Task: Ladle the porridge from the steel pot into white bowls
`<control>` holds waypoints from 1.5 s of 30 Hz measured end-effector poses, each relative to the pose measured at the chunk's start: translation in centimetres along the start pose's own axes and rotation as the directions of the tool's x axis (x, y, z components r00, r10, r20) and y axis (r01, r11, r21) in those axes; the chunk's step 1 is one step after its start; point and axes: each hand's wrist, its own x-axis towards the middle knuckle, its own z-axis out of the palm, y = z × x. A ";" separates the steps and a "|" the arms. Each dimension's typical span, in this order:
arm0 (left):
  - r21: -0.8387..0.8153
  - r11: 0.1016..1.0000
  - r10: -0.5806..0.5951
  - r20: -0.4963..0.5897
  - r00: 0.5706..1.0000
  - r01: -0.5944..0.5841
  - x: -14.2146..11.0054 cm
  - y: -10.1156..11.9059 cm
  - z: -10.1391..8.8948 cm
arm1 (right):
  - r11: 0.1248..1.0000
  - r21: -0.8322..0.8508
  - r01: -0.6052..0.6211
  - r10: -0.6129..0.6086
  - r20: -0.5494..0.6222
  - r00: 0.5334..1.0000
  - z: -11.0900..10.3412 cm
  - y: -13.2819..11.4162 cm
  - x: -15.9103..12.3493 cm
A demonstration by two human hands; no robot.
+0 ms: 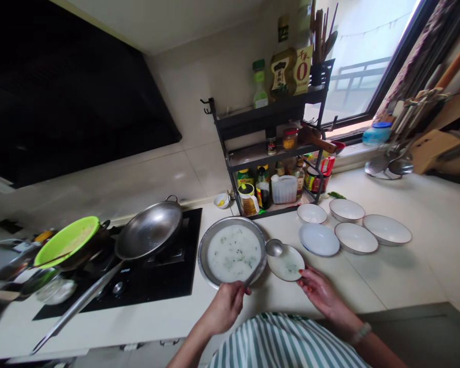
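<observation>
My left hand (227, 306) is closed around the handle of a metal ladle (275, 248). The ladle's bowl hangs between a large metal basin (203, 250) and a small bowl (286, 278). White soup with green bits (233, 250) fills much of the basin, and some of the same lies in the small bowl. With thumb and fingers, my right hand (317, 287) grips that bowl's right rim. To the right stand several white bowls (355, 237) and a bluish-white one (319, 239).
On the black stove (153, 283) sit a wok (149, 230), its long handle jutting forward, and a green basin (67, 240). A black rack (249, 163) of bottles and jars stands at the back. Ladles and skimmers (391, 163) stand far right.
</observation>
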 end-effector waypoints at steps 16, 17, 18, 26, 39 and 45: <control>-0.261 0.853 -0.490 -0.099 0.866 0.452 1.7 -4.5 -0.4 | 0.994 -0.097 0.041 -0.040 0.017 0.999 -0.7 0.4 0.4; -0.290 0.839 -0.500 -0.077 0.863 0.460 1.6 -4.3 -0.5 | 0.993 -0.112 0.045 -0.042 0.021 0.999 -0.7 0.3 0.4; -0.333 0.821 -0.509 -0.055 0.859 0.464 1.6 -4.1 -0.7 | 0.992 -0.121 0.046 -0.044 0.025 0.999 -0.8 0.3 0.4; -0.642 0.632 -0.527 0.055 0.848 0.435 0.8 -3.5 -2.3 | 0.996 -0.082 0.044 -0.044 0.000 0.999 -0.8 0.1 0.4; -0.732 0.520 -0.511 0.147 0.847 0.441 0.0 -1.7 -3.1 | 0.995 -0.090 0.047 -0.045 0.016 0.999 -1.1 0.4 0.6; -0.750 0.480 -0.511 0.183 0.840 0.456 -0.1 -1.2 -3.2 | 0.993 -0.108 0.055 -0.052 0.027 0.998 -0.9 0.5 0.6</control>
